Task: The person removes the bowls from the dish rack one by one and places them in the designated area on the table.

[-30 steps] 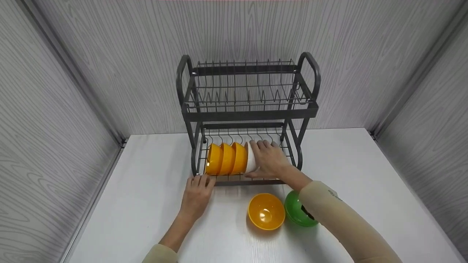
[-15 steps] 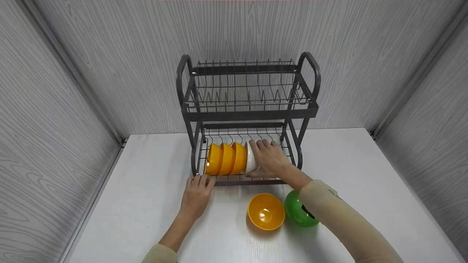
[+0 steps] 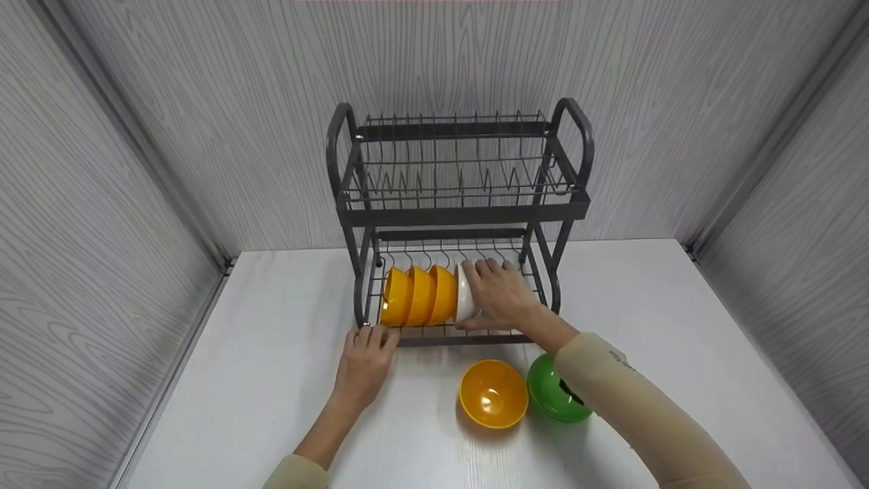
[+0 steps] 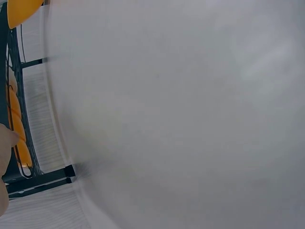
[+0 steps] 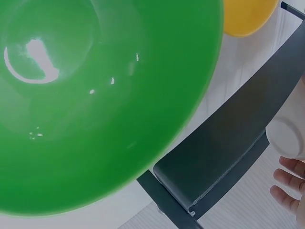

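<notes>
On the lower tier of a black two-tier dish rack (image 3: 465,216), several yellow bowls (image 3: 421,297) stand on edge in a row, tilted against the wires. A white bowl (image 3: 465,299) stands at the right end of that row. My right hand (image 3: 501,297) grips this white bowl from the right, fingers over its upper side and thumb low at the front; the right wrist view shows its base (image 5: 284,137) beside the fingertips (image 5: 286,198). My left hand (image 3: 364,363) holds the rack's front left corner, its fingers bent over the rail.
On the white table (image 3: 271,380), a yellow bowl (image 3: 493,394) sits upright in front of the rack. Touching or close beside it is a green bowl (image 3: 553,394), partly covered by my right sleeve. Grey wood-grain panels (image 3: 224,122) stand at the back and sides.
</notes>
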Motion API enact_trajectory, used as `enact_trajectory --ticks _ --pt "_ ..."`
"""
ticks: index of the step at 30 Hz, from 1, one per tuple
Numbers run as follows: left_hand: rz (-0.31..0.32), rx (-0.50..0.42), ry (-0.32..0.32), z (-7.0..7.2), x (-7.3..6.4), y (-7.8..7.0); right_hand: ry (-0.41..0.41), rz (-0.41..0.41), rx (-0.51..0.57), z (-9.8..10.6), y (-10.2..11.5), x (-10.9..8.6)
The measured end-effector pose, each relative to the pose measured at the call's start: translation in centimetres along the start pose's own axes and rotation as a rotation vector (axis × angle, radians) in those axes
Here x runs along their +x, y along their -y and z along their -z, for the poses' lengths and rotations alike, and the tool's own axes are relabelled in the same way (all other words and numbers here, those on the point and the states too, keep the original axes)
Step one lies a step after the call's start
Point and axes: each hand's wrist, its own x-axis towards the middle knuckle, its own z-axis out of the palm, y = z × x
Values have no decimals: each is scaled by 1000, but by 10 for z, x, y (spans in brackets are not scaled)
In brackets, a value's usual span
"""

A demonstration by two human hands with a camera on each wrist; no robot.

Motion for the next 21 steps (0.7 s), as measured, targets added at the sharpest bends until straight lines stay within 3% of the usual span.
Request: enact_trajectory --ticks 21 --pt "11 3 22 1 -1 -1 -54 28 -63 1 -3 -2"
